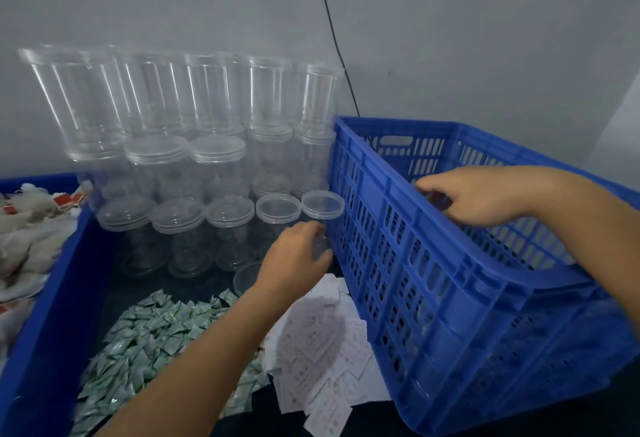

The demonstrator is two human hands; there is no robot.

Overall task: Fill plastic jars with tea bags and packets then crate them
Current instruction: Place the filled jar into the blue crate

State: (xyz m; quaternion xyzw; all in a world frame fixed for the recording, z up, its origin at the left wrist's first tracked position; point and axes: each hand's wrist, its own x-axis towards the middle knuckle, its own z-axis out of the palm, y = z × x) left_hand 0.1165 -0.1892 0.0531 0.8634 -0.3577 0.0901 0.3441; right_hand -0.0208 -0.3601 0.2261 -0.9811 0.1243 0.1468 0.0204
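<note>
Left hand (294, 256): your fingers curl round a clear jar (320, 246), lid on, just left of the crate.
Right hand (474, 196): reaches inside the blue crate (433, 263); grip unclear.
Stacked jars (194, 146): far left, against the wall.
Green packets (145, 339): heaped near on the counter.
White packets (322, 350): beside them, touching the crate.
Tea bags (31, 229): blue bin, far left.
</note>
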